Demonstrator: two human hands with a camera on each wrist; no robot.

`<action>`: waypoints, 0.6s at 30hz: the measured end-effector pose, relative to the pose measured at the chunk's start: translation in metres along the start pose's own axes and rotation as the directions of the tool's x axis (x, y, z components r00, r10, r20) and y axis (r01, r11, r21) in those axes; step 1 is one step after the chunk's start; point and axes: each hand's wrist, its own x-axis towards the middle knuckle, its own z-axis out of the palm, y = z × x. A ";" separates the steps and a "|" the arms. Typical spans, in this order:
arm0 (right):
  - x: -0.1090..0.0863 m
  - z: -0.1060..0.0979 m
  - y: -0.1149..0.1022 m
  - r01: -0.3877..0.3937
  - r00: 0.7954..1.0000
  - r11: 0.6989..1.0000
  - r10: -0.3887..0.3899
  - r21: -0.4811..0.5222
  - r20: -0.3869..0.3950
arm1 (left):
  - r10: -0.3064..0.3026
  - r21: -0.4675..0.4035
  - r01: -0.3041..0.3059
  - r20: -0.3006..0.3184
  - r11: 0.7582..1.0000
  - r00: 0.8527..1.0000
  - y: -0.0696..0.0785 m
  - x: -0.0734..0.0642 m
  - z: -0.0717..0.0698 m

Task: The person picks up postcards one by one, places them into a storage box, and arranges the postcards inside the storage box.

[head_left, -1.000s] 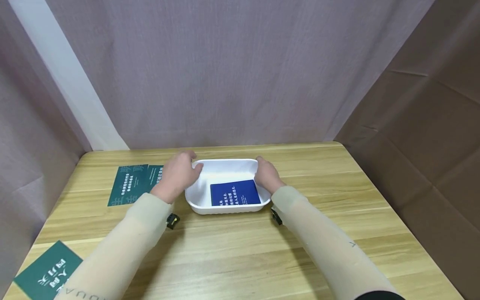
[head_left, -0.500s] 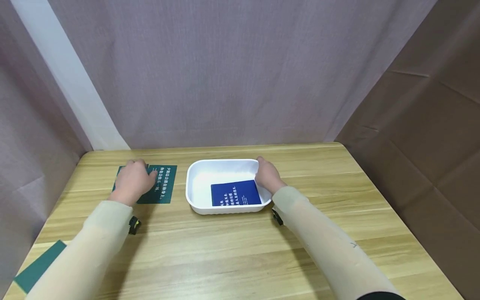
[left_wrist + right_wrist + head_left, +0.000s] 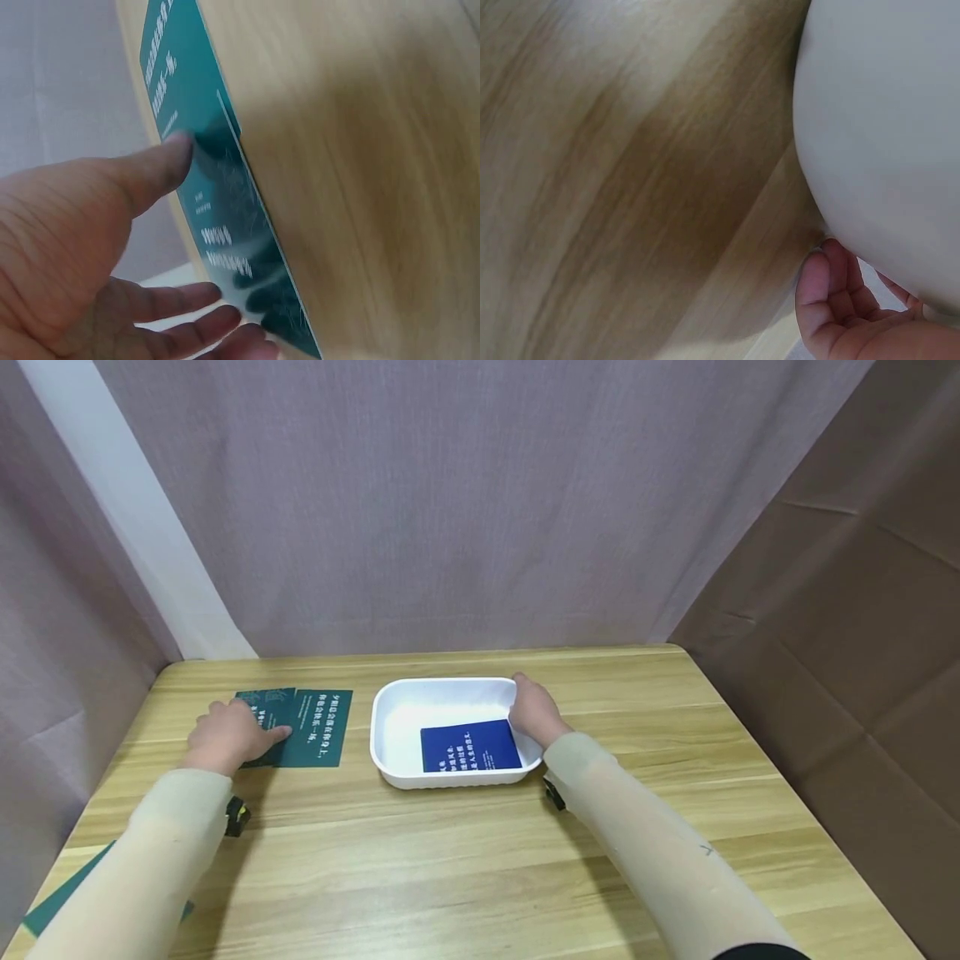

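Observation:
My left hand [image 3: 225, 735] spreads over the left of two overlapping dark green cards at the back left. In the left wrist view, its thumb and fingers stand apart around that green card [image 3: 225, 191], the fingertips close to its surface; whether they touch is unclear. The other green card [image 3: 324, 735], with white writing, shows right of the thumb. My right hand [image 3: 536, 712] grips the right end of a white tray [image 3: 450, 782]. From below, the right wrist view shows its curled fingers [image 3: 819, 289] under the tray's edge. A blue card [image 3: 468, 747] with white writing lies inside the tray.
Another green card [image 3: 71, 889] lies at the front left of the wooden table [image 3: 450, 868], partly hidden by my left sleeve. A grey curtain [image 3: 465, 527] hangs behind the table, and brown fabric [image 3: 847, 668] covers the right side.
My left hand has left the tray's left end and moved left over the green cards, then farther to the left card. My right hand and the tray have stayed put.

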 end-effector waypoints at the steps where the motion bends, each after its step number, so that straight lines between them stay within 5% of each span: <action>1: 0.000 0.000 0.000 0.000 1.000 1.000 0.000 -0.002 -0.001 | -0.003 0.006 0.003 0.021 1.000 1.000 -0.002 0.000 -0.002; 11: -0.002 -0.002 -0.001 -0.002 1.000 1.000 0.002 0.006 -0.003 | 0.075 0.026 -0.080 0.157 0.996 0.985 -0.012 -0.001 -0.018; 14: -0.003 -0.002 -0.001 -0.005 1.000 1.000 0.005 0.012 0.001 | 0.044 0.029 -0.050 0.178 0.998 0.983 -0.010 0.001 -0.020; 18: -0.003 -0.001 -0.001 -0.004 1.000 1.000 0.004 0.014 -0.004 | -0.082 -0.009 0.085 0.207 0.996 0.975 -0.005 0.002 -0.022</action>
